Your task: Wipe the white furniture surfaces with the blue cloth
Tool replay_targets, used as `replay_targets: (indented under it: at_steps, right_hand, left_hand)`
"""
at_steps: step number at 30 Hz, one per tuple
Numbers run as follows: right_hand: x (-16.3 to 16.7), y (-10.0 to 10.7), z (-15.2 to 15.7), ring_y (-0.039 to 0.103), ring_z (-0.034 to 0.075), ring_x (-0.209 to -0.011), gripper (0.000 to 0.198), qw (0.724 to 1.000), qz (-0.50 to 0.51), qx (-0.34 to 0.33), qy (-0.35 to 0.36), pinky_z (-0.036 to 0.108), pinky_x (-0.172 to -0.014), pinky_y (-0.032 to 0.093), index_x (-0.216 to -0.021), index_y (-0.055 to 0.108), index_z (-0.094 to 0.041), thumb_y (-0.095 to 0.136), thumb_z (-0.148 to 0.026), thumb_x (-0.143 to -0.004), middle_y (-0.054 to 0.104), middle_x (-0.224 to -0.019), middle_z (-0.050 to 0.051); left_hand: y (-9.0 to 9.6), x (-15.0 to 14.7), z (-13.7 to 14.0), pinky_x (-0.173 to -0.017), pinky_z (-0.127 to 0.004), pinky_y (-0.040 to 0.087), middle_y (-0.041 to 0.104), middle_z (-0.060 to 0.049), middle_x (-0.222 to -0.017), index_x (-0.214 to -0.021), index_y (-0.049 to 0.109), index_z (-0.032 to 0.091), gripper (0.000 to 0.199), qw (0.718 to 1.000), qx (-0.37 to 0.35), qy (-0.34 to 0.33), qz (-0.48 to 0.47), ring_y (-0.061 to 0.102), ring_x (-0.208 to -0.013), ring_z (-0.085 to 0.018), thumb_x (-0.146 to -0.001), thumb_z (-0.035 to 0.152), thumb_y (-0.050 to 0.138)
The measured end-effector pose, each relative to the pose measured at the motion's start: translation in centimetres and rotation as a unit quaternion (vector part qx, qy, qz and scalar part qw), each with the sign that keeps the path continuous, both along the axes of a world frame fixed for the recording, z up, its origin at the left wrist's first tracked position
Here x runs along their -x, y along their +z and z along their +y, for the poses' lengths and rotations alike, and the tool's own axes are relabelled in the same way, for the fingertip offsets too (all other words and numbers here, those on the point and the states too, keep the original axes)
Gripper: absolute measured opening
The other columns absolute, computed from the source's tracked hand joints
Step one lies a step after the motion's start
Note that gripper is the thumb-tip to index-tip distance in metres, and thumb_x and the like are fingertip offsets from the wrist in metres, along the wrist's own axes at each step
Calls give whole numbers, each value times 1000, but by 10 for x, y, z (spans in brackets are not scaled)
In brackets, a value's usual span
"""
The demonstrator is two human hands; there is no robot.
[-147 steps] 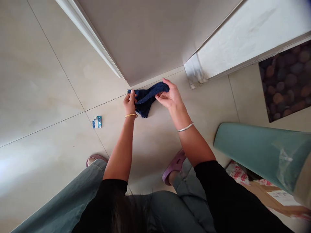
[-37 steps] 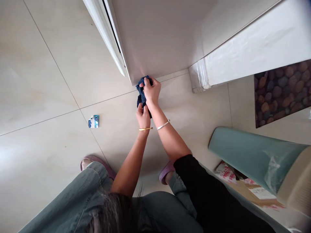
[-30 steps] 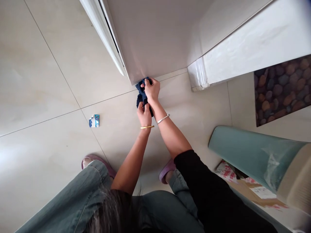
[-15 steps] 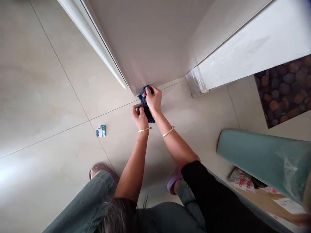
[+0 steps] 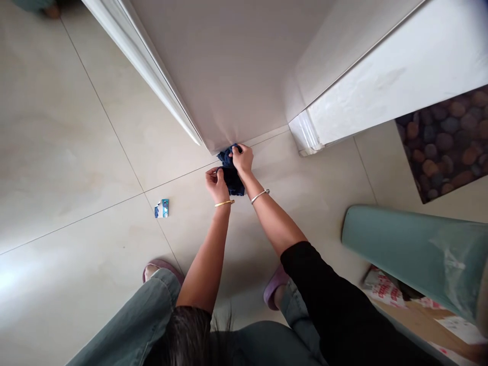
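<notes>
A dark navy cloth (image 5: 234,182) with ragged-looking edges hangs between my hands, low in front of a door-like panel. My left hand (image 5: 217,184) pinches its left edge, fingers curled. At the cloth's upper right, my right hand (image 5: 242,158) grips it with thumb and fingers closed. Part of the cloth is hidden behind my right hand and wrist. Whether the cloth touches the panel or the floor I cannot tell.
The pale panel (image 5: 236,76) rises just beyond my hands, with a white wall base (image 5: 381,96) to its right. A torn blue-and-white packet (image 5: 161,208) lies on the tiles. A pebble-patterned mat (image 5: 446,142) and a green bin-like object (image 5: 404,244) are on the right.
My right hand has lowered slightly towards me, and the dark cloth between my hands shows a little more widely. The view has shifted a little; a dark shape now appears at the top left.
</notes>
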State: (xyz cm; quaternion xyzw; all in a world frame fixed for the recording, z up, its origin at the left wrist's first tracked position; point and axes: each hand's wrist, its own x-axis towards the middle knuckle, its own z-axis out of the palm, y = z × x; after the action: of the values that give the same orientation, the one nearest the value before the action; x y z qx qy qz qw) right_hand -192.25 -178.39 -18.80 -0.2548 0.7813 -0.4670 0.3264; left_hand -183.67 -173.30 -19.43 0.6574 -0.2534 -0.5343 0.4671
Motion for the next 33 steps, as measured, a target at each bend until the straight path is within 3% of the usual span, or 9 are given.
replay_targets:
  at_steps: [6,9,14,17,25,29,33]
  right_hand:
    - [-2,1,1,53,11,-54,30,1000,15,-7,21,22,-65,44,-64,52,-21,54,-16,-94,58,-55,-4]
    - [-9,2,2,52,10,-54,29,998,21,24,56,21,-64,43,-66,53,-20,54,-18,-95,60,-57,-4]
    - [-28,3,2,52,11,-56,30,997,6,6,78,21,-62,42,-63,52,-21,54,-16,-93,58,-57,-3]
    - [-39,3,2,57,11,-59,24,996,-7,37,77,21,-62,43,-70,55,-21,54,-20,-94,62,-61,-3]
    - [-45,-1,-5,52,9,-52,28,997,-63,-23,50,20,-59,41,-63,56,-19,55,-15,-90,57,-54,-5]
    - [-45,-6,-5,55,10,-55,27,998,-54,0,42,21,-60,40,-65,58,-19,55,-18,-92,60,-56,-4]
    - [-47,-5,-5,52,9,-52,29,997,-62,-24,38,21,-59,39,-62,55,-19,55,-17,-91,56,-53,-5]
  left_hand:
    - [-2,-1,0,-59,-21,35,46,8,-67,-82,58,19,18,1000,0,6,6,42,-59,-7,-83,31,72]
    - [-1,4,4,-60,-21,37,47,7,-67,-80,57,19,20,1000,8,10,11,45,-61,-7,-84,31,73]
    - [-1,4,5,-64,-21,39,48,7,-67,-81,56,19,17,999,24,32,9,46,-63,-7,-88,29,68]
    - [0,-1,3,-65,-21,40,50,7,-69,-81,54,19,19,998,34,49,7,49,-65,-7,-88,30,68]
    - [7,-5,6,-68,-22,42,52,6,-70,-80,54,19,17,997,37,64,15,51,-67,-8,-85,27,67]
    - [12,-7,8,-71,-22,44,55,5,-73,-81,54,19,14,997,43,61,19,53,-70,-8,-85,26,66]
    - [14,-10,12,-69,-22,43,54,5,-72,-80,54,19,14,997,42,55,22,53,-69,-9,-85,25,66]
